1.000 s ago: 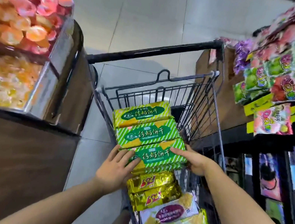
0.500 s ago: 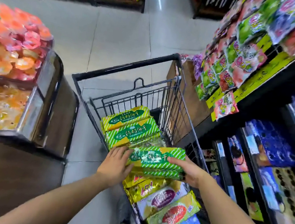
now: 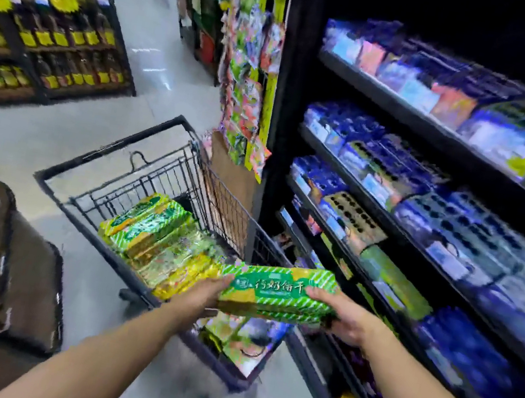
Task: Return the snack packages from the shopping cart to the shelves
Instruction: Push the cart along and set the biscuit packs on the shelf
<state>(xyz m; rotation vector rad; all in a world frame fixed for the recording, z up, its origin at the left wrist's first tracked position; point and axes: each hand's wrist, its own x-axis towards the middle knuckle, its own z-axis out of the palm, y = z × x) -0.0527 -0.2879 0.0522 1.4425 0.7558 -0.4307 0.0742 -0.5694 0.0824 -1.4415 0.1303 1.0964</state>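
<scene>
1. Head view shows the green striped biscuit package (image 3: 277,291) out of the shopping cart (image 3: 160,178). It hangs level in the air just beyond the cart's near right corner, long side across and label up. It is near the dark shelves (image 3: 288,99) on the right but touches none of them.
2. The left hand (image 3: 203,293) holds the package's left end from below. The right hand (image 3: 344,316) holds the right end with its thumb on top. The fingers of both hands curl round the wrapper, though most of them are hidden beneath it.
3. The step in hand, as I judge it, is to carry this one package across to its place on a shelf.
4. Biscuits crack, so the grip should be firm at the ends only. The palms should bear the weight from below, with no squeeze on the middle.
5. Find the slot first. A green block (image 3: 393,283) lies on a lower shelf just past the package and may be the same product, but blur makes that uncertain. The blue boxes (image 3: 362,135) higher up look like another product.
6. Go in long edge first, level and above the shelf's front lip. Then slide the package back until it sits flush, label outward.
7. More green packages (image 3: 145,224) and gold packages (image 3: 182,277) lie in the cart, so much of the task looks undone.
</scene>
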